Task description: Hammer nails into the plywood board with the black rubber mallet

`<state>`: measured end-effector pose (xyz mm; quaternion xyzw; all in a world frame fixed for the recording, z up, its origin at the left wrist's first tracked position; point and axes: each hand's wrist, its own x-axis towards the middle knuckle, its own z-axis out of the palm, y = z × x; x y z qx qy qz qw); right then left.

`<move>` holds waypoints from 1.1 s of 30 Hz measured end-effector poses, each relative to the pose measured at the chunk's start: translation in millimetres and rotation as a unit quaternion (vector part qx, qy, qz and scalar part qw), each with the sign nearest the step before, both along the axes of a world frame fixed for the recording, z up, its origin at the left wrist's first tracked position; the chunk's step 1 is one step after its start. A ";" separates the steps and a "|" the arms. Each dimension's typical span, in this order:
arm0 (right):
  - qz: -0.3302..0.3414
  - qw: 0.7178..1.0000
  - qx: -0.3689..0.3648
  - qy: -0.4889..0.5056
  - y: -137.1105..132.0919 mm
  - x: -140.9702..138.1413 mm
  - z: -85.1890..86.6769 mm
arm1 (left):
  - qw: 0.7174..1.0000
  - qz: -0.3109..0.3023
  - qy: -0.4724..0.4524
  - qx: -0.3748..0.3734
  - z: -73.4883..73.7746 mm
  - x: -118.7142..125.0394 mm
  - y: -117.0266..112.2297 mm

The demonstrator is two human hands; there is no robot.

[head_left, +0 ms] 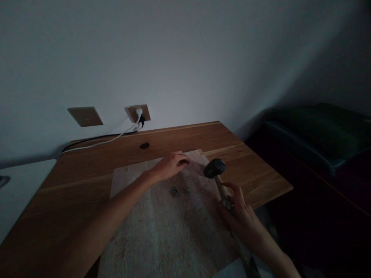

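Observation:
My right hand point(239, 210) is wrapped around the wooden handle of a mallet point(215, 168). Its thick dark head hovers at the right edge of a pale wooden board point(168, 231). Over the far part of that board, my left hand point(173, 164) has its fingertips drawn together in a pinch; whatever is between them, if anything, is too small and dark to name. Two small heaps of metal screws or nails lie on the board nearer to me, a larger heap point(174, 192) and a smaller heap point(186, 191) to its right.
The board lies on a brown wooden table point(255, 166) against a pale wall. A wall socket point(139, 113) has plugs in it, and a white cable point(101, 143) runs left along the table's back. Beside the table's right edge is a dark cushioned seat point(319, 135). A white object point(26, 189) stands at left.

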<state>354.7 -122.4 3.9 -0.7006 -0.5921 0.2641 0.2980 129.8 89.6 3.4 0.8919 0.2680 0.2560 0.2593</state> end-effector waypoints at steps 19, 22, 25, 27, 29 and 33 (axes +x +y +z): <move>-0.030 0.997 -0.028 0.059 -6.6 1.9 -1.2 | 0.999 0.012 -0.046 -0.023 -22.9 32.0 12.0; -0.034 0.997 -0.028 0.067 -5.2 1.4 0.8 | 0.999 0.028 -0.026 -0.010 -21.9 32.8 10.5; -0.037 0.997 -0.025 0.061 -4.8 1.7 2.0 | 1.000 0.022 -0.013 0.008 -21.7 33.2 8.7; -0.037 0.997 -0.027 0.062 -4.8 2.6 1.4 | 0.999 0.026 -0.015 0.011 -21.8 33.2 7.7; -0.037 0.995 -0.029 0.083 -4.6 3.8 -0.1 | 0.999 0.032 -0.015 0.003 -21.8 32.9 7.0; -0.046 0.990 -0.023 0.132 -3.5 4.1 -3.0 | 0.999 0.032 -0.002 -0.008 -20.5 32.7 5.2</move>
